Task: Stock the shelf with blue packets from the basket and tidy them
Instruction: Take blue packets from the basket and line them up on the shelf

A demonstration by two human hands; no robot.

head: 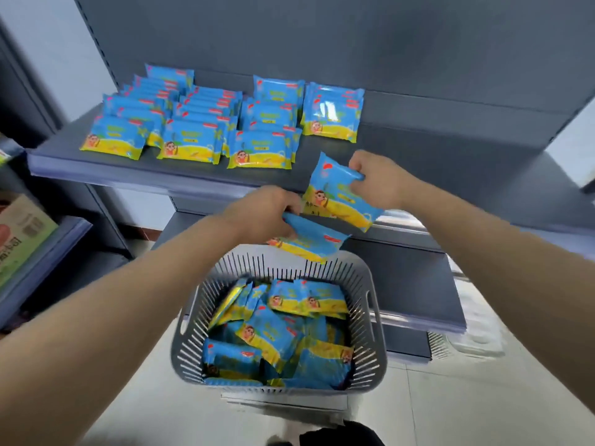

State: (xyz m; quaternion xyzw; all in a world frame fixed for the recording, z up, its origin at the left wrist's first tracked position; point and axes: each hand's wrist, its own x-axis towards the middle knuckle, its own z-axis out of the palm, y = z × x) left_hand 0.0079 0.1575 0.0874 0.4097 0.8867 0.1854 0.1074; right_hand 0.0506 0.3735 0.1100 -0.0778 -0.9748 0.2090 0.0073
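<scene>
My left hand (267,210) grips the lower blue-and-yellow plastic packet (314,243) above the grey slotted basket's (370,284) far rim; my right hand (376,181) grips the upper packet (338,196) at the dark metal shelf's (96,167) front edge

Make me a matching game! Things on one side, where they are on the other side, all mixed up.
Things:
1. grey slatted plastic basket
2. neat rows of blue-and-yellow packets
3. higher held blue packet
4. lower held blue packet

Places:
A. gripped by the left hand
B. on the dark grey shelf
C. gripped by the right hand
D. below both hands

Pairs: 1-D, 2-B, 3-C, 4-A
</scene>
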